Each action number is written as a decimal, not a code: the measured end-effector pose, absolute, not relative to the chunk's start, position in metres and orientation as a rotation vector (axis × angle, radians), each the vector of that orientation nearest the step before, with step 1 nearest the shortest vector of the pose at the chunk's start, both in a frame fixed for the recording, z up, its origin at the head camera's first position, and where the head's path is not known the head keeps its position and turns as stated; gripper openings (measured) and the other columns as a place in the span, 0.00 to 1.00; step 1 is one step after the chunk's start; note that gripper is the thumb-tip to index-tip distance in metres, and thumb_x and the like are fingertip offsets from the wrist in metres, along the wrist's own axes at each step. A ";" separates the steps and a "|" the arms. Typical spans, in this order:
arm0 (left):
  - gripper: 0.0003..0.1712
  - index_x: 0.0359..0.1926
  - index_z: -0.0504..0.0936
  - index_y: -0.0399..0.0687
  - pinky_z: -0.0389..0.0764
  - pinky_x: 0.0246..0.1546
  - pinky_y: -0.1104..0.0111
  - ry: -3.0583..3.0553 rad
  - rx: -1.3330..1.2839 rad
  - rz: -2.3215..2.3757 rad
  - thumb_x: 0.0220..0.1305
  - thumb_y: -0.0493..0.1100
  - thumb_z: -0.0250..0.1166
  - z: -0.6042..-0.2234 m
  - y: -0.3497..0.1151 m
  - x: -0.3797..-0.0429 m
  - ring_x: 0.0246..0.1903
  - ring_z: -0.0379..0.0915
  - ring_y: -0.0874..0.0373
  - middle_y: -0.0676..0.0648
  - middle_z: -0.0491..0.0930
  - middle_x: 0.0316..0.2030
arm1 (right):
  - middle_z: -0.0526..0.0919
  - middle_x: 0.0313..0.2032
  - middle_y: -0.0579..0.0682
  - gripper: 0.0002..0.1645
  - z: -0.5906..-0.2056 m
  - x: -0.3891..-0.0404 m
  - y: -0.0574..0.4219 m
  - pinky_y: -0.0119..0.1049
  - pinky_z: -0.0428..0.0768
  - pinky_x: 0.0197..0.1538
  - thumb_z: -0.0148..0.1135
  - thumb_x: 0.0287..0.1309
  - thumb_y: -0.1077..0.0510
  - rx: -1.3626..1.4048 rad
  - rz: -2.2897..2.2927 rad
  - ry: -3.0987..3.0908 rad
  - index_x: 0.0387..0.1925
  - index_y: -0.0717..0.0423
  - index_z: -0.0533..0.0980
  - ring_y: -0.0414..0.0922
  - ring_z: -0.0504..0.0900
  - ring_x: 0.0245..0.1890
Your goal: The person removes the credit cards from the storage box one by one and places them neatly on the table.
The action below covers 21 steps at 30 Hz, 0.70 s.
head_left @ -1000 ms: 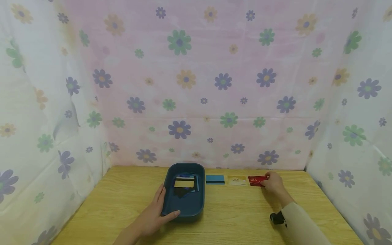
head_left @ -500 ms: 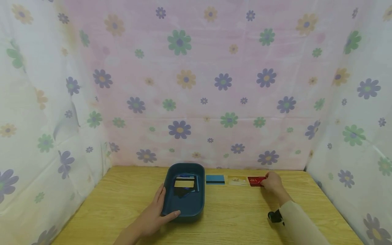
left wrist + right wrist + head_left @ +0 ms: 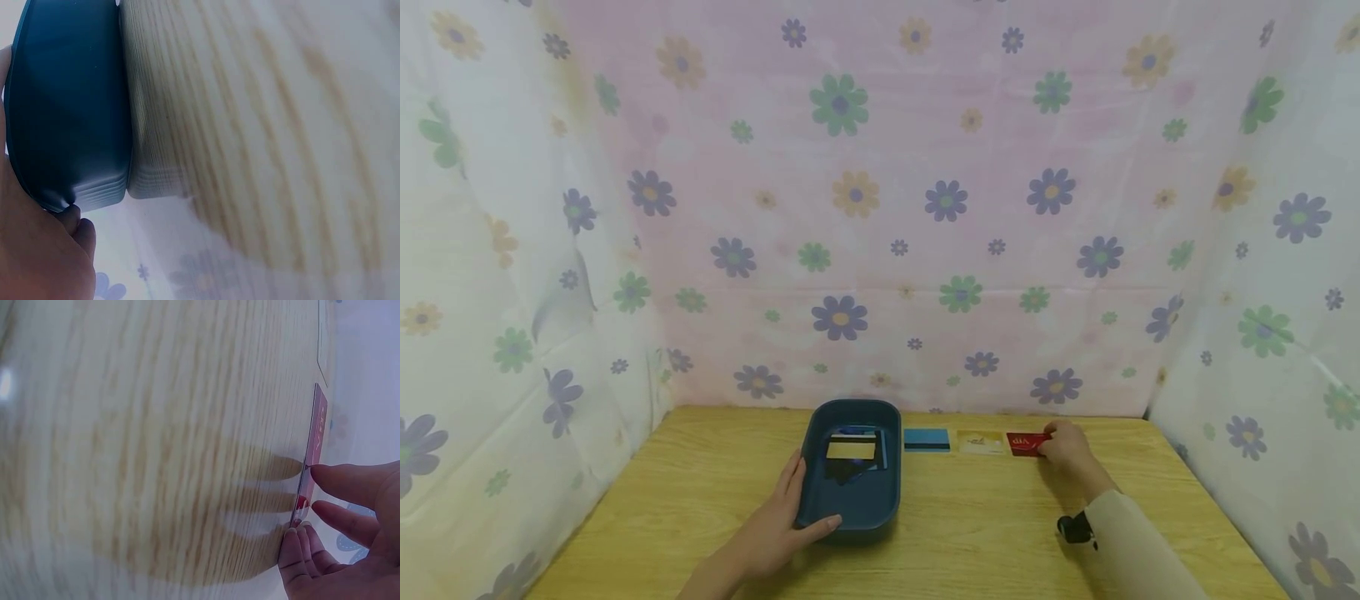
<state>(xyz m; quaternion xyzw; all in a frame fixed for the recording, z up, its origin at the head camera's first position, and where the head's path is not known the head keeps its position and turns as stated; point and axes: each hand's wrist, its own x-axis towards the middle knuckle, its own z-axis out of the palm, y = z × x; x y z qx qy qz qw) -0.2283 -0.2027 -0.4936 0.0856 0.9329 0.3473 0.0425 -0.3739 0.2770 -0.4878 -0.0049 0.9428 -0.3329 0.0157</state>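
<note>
My left hand grips a dark blue plastic tray at its near left corner, thumb over the front rim and fingers along the left side. Up close, the left wrist view has fingertips curled against the tray wall. A gold card with a black stripe lies in the tray on top of other cards. Out to the right, my right hand has its thumb and fingers on the right end of a red VIP card, which lies on the table. In the right wrist view, fingertips sit along that card's edges.
Between tray and red card lie a light blue card with a dark stripe and a pale gold card, in one row. Flowered cloth hangs at the back and both sides of the wooden table.
Almost nothing differs. The right wrist has shifted slightly to the left, its fingers staying at the red card. The left hand and the tray have kept their place.
</note>
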 end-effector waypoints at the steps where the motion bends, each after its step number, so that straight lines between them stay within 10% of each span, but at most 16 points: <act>1: 0.67 0.82 0.37 0.43 0.66 0.65 0.37 2.853 0.258 1.063 0.63 0.74 0.63 -0.494 -0.203 -0.228 0.74 0.52 0.31 0.41 0.31 0.82 | 0.76 0.52 0.78 0.27 -0.488 -0.374 0.277 0.44 0.78 0.44 0.58 0.58 0.69 -0.015 -1.031 2.935 0.56 0.84 0.70 0.58 0.77 0.43; 21: 0.68 0.82 0.37 0.42 0.66 0.65 0.38 2.865 0.261 1.064 0.62 0.75 0.62 -0.497 -0.204 -0.231 0.75 0.52 0.32 0.42 0.30 0.82 | 0.75 0.56 0.79 0.24 -0.468 -0.353 0.271 0.61 0.79 0.53 0.61 0.65 0.64 -0.260 -1.145 3.012 0.57 0.79 0.72 0.74 0.74 0.57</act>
